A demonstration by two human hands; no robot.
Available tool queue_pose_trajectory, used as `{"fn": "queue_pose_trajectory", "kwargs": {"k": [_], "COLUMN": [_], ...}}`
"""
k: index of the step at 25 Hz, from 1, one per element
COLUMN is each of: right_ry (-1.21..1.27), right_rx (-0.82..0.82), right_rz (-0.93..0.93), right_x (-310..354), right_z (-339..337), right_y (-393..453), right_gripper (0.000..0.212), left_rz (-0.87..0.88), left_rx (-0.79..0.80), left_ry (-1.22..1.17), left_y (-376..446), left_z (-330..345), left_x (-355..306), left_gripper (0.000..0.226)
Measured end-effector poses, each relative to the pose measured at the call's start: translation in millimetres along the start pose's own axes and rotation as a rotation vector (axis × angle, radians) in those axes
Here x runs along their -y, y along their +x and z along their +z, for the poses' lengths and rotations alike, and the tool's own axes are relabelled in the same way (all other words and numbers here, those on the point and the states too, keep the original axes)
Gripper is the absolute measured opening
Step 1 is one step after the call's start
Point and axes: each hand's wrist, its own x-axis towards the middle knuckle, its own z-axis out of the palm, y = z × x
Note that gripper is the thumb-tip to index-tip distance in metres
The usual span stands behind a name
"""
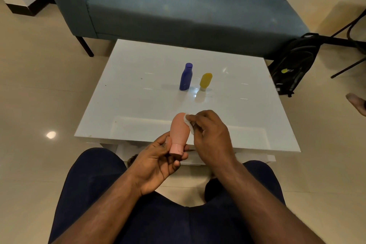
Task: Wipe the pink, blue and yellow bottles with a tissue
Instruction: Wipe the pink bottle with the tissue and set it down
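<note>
**Inspector:** State the hands and what they hold.

**Assistant:** The left hand (158, 161) is curled round the cap end of the pink bottle (179, 132), lifted clear of the surface (122, 93) at its near edge. The right hand (210, 134) pinches a folded white tissue (188, 124) and presses it against the bottle's upper right flank.

**Inspector:** The governing relation?

**Assistant:** The bottle is inverted — cap toward the person at six o'clock, rounded base toward twelve — so its long axis runs nearly straight away from the body, tilted slightly. The tissue sits at about two o'clock from the bottle's middle. In my judgement the wipe should travel along that axis, down toward the cap, with the left hand turning the bottle to expose unwiped sides.

**Inspector:** The other two items?

**Assistant:** The blue bottle (186, 77) and yellow bottle (205, 81) stand upright just beside each other near the surface's middle, at twelve o'clock from the hands, well apart from them. The right hand is marginally nearer, but it is occupied.

**Inspector:** Surface and room?

**Assistant:** A glossy white low table — reflective, a few specks. A blue sofa (178, 12) lies beyond at twelve o'clock, a black backpack (295, 65) on the tiled floor at two o'clock.
</note>
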Motion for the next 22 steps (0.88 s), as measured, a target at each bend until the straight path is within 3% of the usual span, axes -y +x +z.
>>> {"fn": "queue_pose_trajectory", "kwargs": {"k": [2,6,10,13,22], "right_ry": [0.020,0.008,0.108,0.172,0.147], "right_rx": [-0.007,0.103,-0.019,0.011,0.084], "right_rz": [0.021,-0.105,0.033,0.069,-0.047], "right_x": [4,19,9,14,24], "right_z": [1,4,1,2,8], "right_y": [-1,-29,3,1,-17], "right_gripper": [0.024,0.030,0.023,0.022,0.026], "left_rz": [-0.001,0.027,-0.026,-0.011,0.028], "left_rx": [0.006,-0.005,0.040,0.080,0.041], "left_ry": [0.000,-0.009,-0.049,-0.041,-0.007], "left_y": [-1,1,0,-2,-2], "left_z": [0,0,-1,0,4], "left_x": [0,-1,-1,-2,-2], "left_gripper": [0.042,0.042,0.045,0.048,0.036]}}
